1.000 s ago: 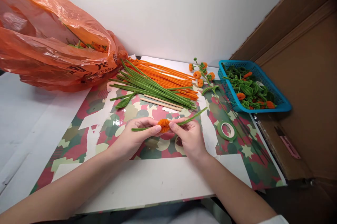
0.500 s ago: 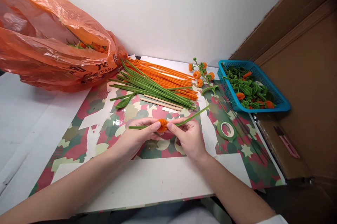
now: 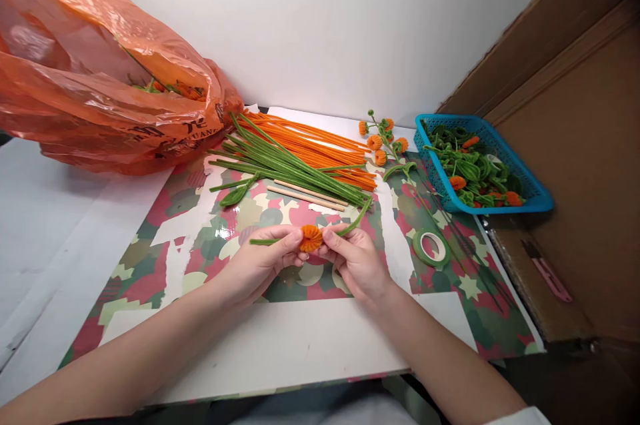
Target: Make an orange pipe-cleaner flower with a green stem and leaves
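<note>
Orange flower (image 3: 311,238): fuzzy, matt
Green stems (image 3: 303,174): fuzzy, matt
Bag (image 3: 100,113), ten o'clock: glossy, crinkled plastic
Basket (image 3: 433,173), two o'clock: smooth plastic
Sticks (image 3: 306,198): smooth wood

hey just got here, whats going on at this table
A person's left hand and right hand hold an orange pipe-cleaner flower head between their fingertips, above the table. Green pipe-cleaner ends stick out on both sides. Beyond the hands lie loose green pipe cleaners, orange pipe cleaners and two wooden sticks. To the right are a stem of orange flowers, a roll of green tape and a blue basket of green and orange pieces.
</note>
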Motion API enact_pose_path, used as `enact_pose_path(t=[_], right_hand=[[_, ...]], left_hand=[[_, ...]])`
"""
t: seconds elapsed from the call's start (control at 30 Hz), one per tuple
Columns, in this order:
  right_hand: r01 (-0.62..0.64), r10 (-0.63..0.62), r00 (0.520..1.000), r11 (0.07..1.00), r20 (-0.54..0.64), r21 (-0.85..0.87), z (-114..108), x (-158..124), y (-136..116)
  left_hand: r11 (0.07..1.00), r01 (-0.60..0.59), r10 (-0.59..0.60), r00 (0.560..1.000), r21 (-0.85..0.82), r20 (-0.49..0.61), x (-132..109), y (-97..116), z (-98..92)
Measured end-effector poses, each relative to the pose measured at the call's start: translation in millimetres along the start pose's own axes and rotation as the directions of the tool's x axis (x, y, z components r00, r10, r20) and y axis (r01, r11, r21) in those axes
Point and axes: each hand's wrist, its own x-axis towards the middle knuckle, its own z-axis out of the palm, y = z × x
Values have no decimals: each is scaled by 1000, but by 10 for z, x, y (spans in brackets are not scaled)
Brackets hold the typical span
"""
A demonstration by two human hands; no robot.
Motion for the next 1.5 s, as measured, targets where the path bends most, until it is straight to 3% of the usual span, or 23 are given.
enact_pose_path(t=[0.2,0.47,0.7,0.9,1.23,1.37,1.5], right_hand=[[59,-60,998,998,-29,-36,-5,-6,-8],[44,-44,999,999,-13,8,-43,20,-1],[-42,42,999,998,6,53,-51,16,-21],[-184,161,974,973,159,142,-54,17,-22],[-206,179,969,966,171,155,-38,11,-24],[-150,130,982,979,140,138,-45,17,-21],[60,-64,996,996,57,68,-43,5,-28]], left_hand=[[994,40,-47,996,-99,-75,-2,23,24],[997,-71,73,989,18,-130,-20,19,11],[999,-42,45,994,34,-95,0,-2,-7],[999,-53,53,997,3,-61,8,-3,-26],[998,0,0,1000,-62,2,35,-46,-23],[998,11,-12,1000,-62,-26,22,-52,11],[998,5,-6,1000,-70,-11,2,-50,65]])
